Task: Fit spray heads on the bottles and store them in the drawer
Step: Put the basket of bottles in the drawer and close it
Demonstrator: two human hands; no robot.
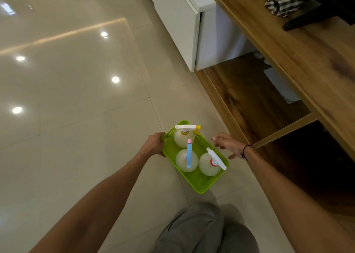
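I see a green basket [199, 183] on the pale tiled floor [76, 99], just beside the wooden cabinet [307, 60] on the right. Three bottles stand upright in it, each with a spray head fitted: the far bottle [181, 139] carries a white head with a yellow tip [187, 127], the near-left bottle [183, 161] a blue head with a pink tip [189, 152], and the near-right bottle [206, 166] a white head with a red collar [216, 158]. My left hand [154, 144] is curled around the basket's left rim, fingers closed over the edge. My right hand [228, 144] is spread wide, fingers splayed, hovering just beside the right rim; I cannot tell whether it touches the plastic, and it grips nothing. The wooden drawer [249, 102] stands pulled out to the right of the basket, with white items at its far end. A striped cloth [280, 1] lies on the cabinet top.
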